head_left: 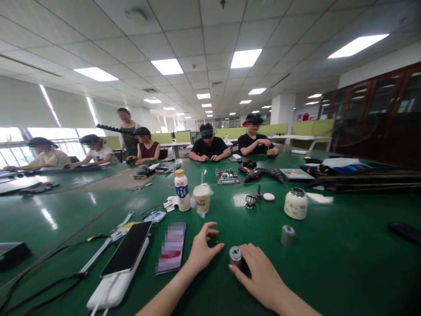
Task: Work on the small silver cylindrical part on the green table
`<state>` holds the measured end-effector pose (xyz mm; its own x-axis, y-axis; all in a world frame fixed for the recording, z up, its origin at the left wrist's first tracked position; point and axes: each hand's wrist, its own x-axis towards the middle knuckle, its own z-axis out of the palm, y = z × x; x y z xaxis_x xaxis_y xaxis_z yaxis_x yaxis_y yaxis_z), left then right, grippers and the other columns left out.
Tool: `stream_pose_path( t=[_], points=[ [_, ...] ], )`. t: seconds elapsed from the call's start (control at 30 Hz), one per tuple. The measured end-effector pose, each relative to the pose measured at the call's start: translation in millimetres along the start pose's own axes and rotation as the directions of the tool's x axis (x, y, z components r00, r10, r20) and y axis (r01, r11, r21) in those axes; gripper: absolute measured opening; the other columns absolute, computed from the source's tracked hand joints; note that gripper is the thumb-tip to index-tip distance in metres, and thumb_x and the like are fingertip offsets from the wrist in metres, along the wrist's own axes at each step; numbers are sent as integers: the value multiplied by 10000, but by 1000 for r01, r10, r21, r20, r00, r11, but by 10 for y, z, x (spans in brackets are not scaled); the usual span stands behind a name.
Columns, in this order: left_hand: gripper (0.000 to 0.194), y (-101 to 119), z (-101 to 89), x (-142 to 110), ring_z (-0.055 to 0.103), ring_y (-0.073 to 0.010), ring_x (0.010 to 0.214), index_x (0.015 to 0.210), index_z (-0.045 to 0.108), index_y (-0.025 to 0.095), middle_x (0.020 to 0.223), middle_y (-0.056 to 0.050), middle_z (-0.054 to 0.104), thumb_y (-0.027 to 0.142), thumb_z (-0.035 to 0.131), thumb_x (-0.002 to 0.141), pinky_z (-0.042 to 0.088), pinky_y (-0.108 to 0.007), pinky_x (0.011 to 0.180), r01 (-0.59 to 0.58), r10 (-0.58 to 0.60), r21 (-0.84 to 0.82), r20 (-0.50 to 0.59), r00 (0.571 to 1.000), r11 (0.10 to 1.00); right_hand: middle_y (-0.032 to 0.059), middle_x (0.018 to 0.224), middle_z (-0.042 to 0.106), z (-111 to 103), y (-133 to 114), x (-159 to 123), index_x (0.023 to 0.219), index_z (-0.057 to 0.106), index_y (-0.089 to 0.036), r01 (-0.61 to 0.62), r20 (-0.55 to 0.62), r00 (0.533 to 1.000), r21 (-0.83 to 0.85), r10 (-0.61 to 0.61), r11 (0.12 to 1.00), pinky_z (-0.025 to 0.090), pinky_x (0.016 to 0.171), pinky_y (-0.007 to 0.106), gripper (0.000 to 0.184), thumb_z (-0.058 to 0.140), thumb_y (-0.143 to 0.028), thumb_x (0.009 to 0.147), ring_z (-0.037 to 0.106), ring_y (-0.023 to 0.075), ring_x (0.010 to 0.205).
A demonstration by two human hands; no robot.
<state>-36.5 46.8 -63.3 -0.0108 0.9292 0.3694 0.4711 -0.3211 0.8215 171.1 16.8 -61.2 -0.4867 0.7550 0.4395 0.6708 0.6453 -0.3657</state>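
Note:
My right hand [261, 274] has its thumb and fingers around a small grey metal cylinder [235, 256], which stands upright on the green table with dark holes in its top face. Left of it, my left hand [203, 246] is just over the table, thumb and fingers spread and curved. A tiny bright speck [217, 242] shows between its thumb and fingers, too small to name. A second metal cylinder [288, 235] stands upright to the right, in front of a cream jar [296, 203] that has no lid on.
A phone with a lit screen [171, 248] and a black-screened phone on a white block [115, 281] lie left. Beyond are a milk bottle [182, 191], a plastic cup [201, 199], small metal parts [250, 201], a circuit board [226, 176] and power drills [251, 176]. Several people sit across.

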Motion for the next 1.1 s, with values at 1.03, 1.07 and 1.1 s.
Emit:
stream_pose_path(
  t=[1.03,1.07,1.1],
  points=[
    [480,792,11,-177,721,-237,909,1190,648,299,919,9,794,45,622,784,512,-381,875,-310,281,113,218,935,944,66,942,649,6,-19,-7,924,593,-182,-5,-30,1000,-12,5,1000,462,802,406,121,638,-277,864,580,271,905],
    [473,791,10,-181,718,-239,908,1184,655,295,923,4,793,43,616,785,513,-382,869,-320,289,118,224,931,940,68,937,649,14,-14,-8,919,593,-181,-3,-32,999,-15,2,1000,463,802,408,120,636,-278,864,581,271,900],
    [468,791,9,-187,716,-241,909,1180,660,289,922,0,794,42,610,785,514,-383,867,-325,293,117,229,928,938,69,935,649,20,-9,-10,915,593,-181,0,-37,999,-17,-1,1000,464,807,410,119,633,-281,865,583,272,899]
  ],
)
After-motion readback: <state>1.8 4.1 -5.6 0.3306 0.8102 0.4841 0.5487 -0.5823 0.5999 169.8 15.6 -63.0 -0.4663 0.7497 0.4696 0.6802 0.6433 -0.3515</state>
